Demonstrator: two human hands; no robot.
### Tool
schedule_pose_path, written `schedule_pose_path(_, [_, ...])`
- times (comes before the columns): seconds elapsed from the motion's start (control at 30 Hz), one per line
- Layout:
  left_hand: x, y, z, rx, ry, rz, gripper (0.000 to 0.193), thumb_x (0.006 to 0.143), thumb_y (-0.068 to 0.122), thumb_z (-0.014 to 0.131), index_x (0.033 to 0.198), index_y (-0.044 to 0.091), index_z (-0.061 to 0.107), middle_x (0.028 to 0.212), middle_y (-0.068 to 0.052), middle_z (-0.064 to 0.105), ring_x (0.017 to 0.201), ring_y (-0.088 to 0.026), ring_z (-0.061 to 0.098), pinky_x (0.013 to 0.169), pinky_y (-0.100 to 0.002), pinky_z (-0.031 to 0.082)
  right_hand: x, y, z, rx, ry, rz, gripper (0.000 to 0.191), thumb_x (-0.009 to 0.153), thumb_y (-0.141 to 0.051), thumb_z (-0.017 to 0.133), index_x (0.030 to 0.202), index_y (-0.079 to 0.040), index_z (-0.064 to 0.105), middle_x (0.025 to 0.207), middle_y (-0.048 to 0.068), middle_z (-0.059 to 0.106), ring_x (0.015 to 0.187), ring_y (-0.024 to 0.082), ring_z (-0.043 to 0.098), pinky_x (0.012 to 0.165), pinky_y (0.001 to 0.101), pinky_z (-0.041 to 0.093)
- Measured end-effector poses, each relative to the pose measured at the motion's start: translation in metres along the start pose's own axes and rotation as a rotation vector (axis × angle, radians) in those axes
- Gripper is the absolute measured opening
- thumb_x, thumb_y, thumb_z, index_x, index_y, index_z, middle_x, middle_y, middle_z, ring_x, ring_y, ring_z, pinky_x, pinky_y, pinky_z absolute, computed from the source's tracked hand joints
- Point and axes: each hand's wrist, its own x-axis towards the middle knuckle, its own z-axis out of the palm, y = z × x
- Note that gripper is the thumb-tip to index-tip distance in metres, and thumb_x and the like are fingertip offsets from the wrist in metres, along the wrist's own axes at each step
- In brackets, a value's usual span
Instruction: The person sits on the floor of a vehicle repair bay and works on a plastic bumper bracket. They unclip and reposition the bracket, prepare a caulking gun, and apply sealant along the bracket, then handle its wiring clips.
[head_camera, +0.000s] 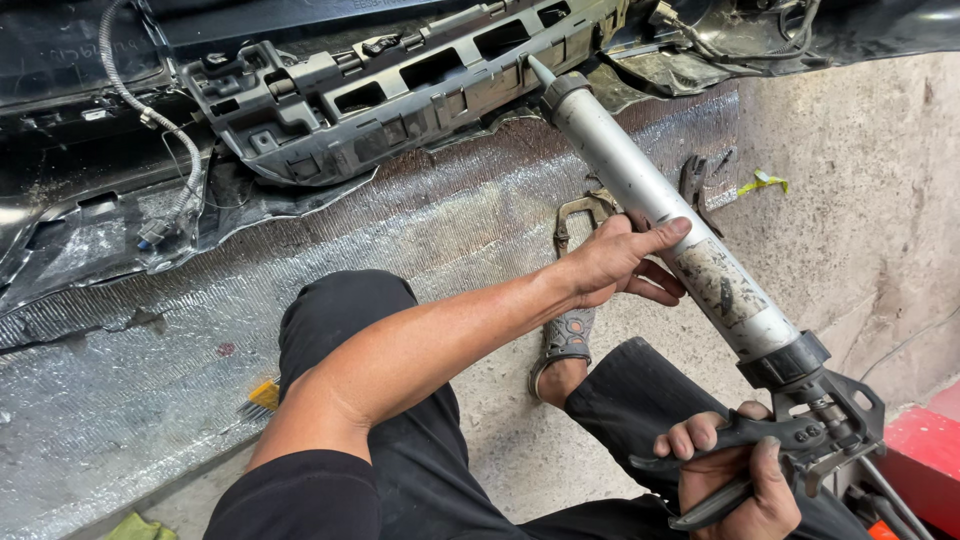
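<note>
Left hand (625, 262) cradles my long grey metal caulking gun (660, 215); right hand (735, 470) squeezes its trigger; nozzle touching black plastic bumper bracket (400, 85).

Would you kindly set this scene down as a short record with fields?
Setting: a person sits on a concrete floor beside a black car bumper lying inside up on a silver foil mat.
Left hand: left hand steadies the grey tube of the caulking gun.
Right hand: right hand grips the gun's handle and trigger.
Nozzle: its tip meets the black plastic bracket on the bumper.
Nearby: a braided cable on the bumper, pliers on the floor.
</note>
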Motion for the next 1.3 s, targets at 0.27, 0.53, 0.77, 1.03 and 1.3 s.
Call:
schedule_pose_path(0.27, [-0.002,0.0,0.0,0.017,-0.016,0.014,0.068,0.096,0.049,0.064,0.127,-0.01,0.05,0.105,-0.023,0.065,0.083,-0.03,0.076,0.069,-0.043,0.07,-0.003,0.003,-0.004,-0.04,0.06,-0.034,0.031,0.119,-0.039,0.046,0.132,-0.012,0.054,0.099,0.016,0.054,0.092,0.032,0.05,0.085,0.0582,0.041])
schedule_pose_path(0.53, [-0.003,-0.006,0.0,-0.002,-0.002,-0.015,0.067,0.096,0.046,0.064,0.127,-0.011,0.05,0.107,-0.023,0.064,0.083,-0.032,0.076,0.069,-0.044,0.07,-0.007,0.005,-0.008,-0.031,0.069,-0.029,0.032,0.117,-0.039,0.046,0.131,-0.011,0.053,0.097,0.016,0.054,0.09,0.032,0.051,0.083,0.0572,0.042])
schedule_pose_path(0.77, [-0.005,-0.009,-0.005,-0.01,0.01,-0.025,0.067,0.096,0.045,0.064,0.128,-0.011,0.048,0.108,-0.023,0.063,0.084,-0.033,0.076,0.068,-0.044,0.07,-0.006,0.01,-0.009,-0.105,0.127,-0.02,0.033,0.116,-0.041,0.046,0.133,-0.014,0.052,0.093,0.014,0.053,0.086,0.029,0.05,0.079,0.0549,0.043])
schedule_pose_path(1.03, [-0.005,-0.01,-0.005,0.007,0.014,-0.034,0.068,0.095,0.044,0.064,0.129,-0.012,0.046,0.109,-0.025,0.062,0.084,-0.034,0.076,0.068,-0.044,0.07,-0.008,0.011,-0.012,-0.117,0.152,-0.015,0.034,0.116,-0.042,0.045,0.133,-0.013,0.052,0.092,0.013,0.053,0.085,0.029,0.051,0.077,0.0542,0.043])
schedule_pose_path(1.3, [-0.007,-0.012,-0.006,-0.038,-0.001,-0.062,0.068,0.095,0.045,0.066,0.129,-0.011,0.049,0.109,-0.024,0.063,0.084,-0.033,0.076,0.07,-0.045,0.07,-0.012,0.012,-0.02,-0.072,0.109,-0.019,0.035,0.116,-0.042,0.046,0.135,-0.013,0.052,0.093,0.015,0.053,0.085,0.03,0.051,0.077,0.054,0.043])
